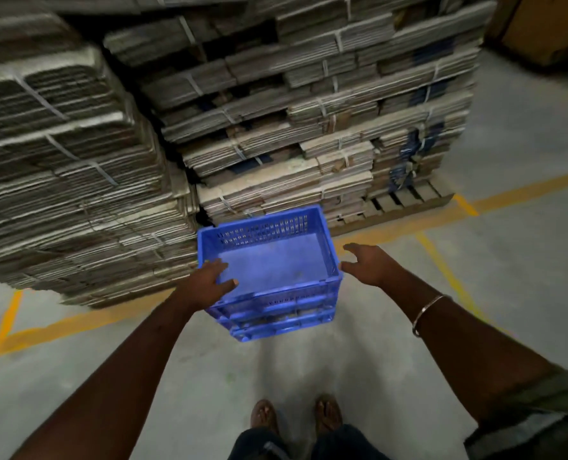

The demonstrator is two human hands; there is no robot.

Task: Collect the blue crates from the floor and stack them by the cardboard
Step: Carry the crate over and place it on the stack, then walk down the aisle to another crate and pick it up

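The crate stack (269, 270) stands on the floor (342, 370) against the cardboard (276, 127). The left hand (209, 282) holds the top crate's near-left rim; the right hand (364, 265) hovers open, just beside its right wall.

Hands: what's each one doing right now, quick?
Left hand: grips the top blue crate's near-left rim.
Right hand: open, beside the crate's right wall, holding nothing.

Metal bangle (429, 313) right wrist; olive short sleeve (551, 396); sandals (265, 416).
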